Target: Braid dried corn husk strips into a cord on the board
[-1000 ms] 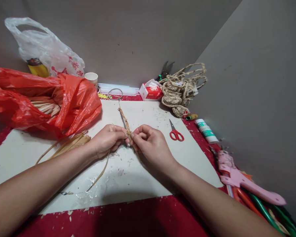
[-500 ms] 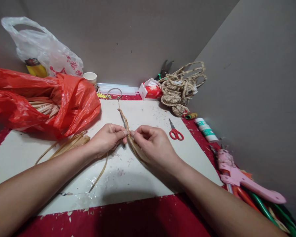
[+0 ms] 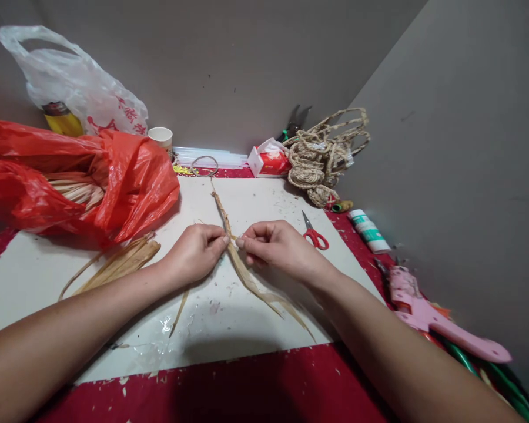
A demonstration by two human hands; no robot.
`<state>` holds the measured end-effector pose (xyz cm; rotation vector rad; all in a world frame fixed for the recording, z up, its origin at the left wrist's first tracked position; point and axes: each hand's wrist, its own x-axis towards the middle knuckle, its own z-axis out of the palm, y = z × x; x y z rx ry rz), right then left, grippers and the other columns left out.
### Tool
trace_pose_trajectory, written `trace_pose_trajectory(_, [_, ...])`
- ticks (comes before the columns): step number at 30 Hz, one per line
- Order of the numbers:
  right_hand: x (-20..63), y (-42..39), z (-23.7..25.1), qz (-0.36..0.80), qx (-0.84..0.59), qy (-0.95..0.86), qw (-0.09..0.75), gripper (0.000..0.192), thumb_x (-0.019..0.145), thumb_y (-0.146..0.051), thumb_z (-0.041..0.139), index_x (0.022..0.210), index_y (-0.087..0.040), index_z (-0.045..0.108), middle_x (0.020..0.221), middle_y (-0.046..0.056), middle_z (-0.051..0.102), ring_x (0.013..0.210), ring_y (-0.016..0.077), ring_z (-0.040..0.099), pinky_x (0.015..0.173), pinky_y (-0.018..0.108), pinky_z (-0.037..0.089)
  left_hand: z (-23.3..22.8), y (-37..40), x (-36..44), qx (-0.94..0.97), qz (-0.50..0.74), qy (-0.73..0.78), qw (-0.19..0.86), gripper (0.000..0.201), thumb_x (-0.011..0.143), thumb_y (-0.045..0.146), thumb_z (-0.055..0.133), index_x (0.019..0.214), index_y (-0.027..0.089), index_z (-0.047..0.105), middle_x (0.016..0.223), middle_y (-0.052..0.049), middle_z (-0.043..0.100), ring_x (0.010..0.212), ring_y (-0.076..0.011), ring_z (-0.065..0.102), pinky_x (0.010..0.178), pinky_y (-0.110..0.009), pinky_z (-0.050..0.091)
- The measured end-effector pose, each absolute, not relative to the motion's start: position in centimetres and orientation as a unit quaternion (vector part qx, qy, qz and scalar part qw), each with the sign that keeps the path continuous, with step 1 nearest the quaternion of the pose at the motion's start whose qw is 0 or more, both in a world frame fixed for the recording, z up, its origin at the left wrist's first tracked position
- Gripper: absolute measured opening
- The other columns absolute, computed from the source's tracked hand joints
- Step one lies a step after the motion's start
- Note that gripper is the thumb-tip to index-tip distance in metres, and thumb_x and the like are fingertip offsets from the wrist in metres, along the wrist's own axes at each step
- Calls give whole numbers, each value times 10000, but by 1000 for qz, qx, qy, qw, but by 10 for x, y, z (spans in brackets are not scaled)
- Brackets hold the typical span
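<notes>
Both hands meet on the twisted straw cord, whose long axis runs away from the person toward the wire ring. The left hand and right hand pinch its near end; loose strands trail back over the surface.

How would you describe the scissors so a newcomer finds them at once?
Start at the white board covering the red table. Near its right edge, just beyond the right hand, lie small scissors. Their bright red handles set them apart from the dark shears at the back wall.
</notes>
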<state>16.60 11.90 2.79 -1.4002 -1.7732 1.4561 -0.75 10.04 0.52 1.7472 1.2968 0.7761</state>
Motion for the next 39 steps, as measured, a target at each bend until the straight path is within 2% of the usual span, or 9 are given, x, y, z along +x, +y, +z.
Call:
trace_pose_trajectory(3, [160,109,30,584,-502,-595,231,320,695,-409,677,583,-146,534,507,4,575,400,56,418,415,186,319,6,99,-6,705,302,526,368,265,809,253,460,559,165,458,527,41,405,552,-96,364,546,-218,270])
trace_pose_trajectory(6, [150,97,23,565,-510,-597,253,317,770,-394,595,577,-153,523,502,9,557,400,65,402,410,195,309,7,101,-7,676,302,505,443,250,801,269,465,574,164,470,551,36,449,562,-96,394,555,-215,299])
trace_pose_trajectory(10, [144,85,13,364,-517,-734,248,311,842,-323,500,579,-166,555,537,15,555,474,98,425,468,221,314,6,103,-9,576,306,484,583,267,801,299,499,572,168,461,502,55,390,443,-63,302,457,-213,239])
trace_pose_trajectory(15, [146,81,11,142,-520,-829,148,250,884,-266,441,768,-171,641,656,63,663,511,139,512,529,266,301,7,103,-7,489,301,489,657,295,816,288,506,548,179,447,405,69,292,344,-47,194,389,-243,95])
trace_pose_trajectory(23, [143,74,9,15,-465,-882,81,252,905,-164,399,854,-129,644,725,104,690,576,171,583,528,285,254,9,100,-4,480,334,482,653,216,769,208,564,564,159,518,432,51,385,378,-42,269,402,-213,175])
trace_pose_trajectory(28, [153,76,22,87,-428,-881,182,309,898,-351,476,721,-167,651,648,65,655,556,149,552,531,264,292,7,100,-6,484,354,443,666,169,775,214,581,627,132,570,617,-16,577,516,-63,431,502,-200,310])
trace_pose_trajectory(32, [160,93,29,182,-507,-782,313,315,889,-416,477,920,-153,648,815,89,670,718,172,589,601,256,372,4,102,-8,495,350,415,678,183,784,278,602,681,128,578,586,11,544,503,-58,403,506,-199,298])
trace_pose_trajectory(36, [159,112,18,469,-448,-734,201,412,914,-478,390,782,-144,592,568,2,535,495,105,454,497,235,336,5,103,-9,502,318,410,692,228,793,326,601,682,129,574,516,31,499,433,-43,329,453,-199,241])
trace_pose_trajectory(39, [159,123,8,523,-419,-726,154,458,876,-525,442,631,-149,534,513,-41,397,459,74,315,447,228,252,8,103,-9,504,284,460,674,230,790,321,604,649,148,549,416,82,341,371,-38,205,405,-212,146])
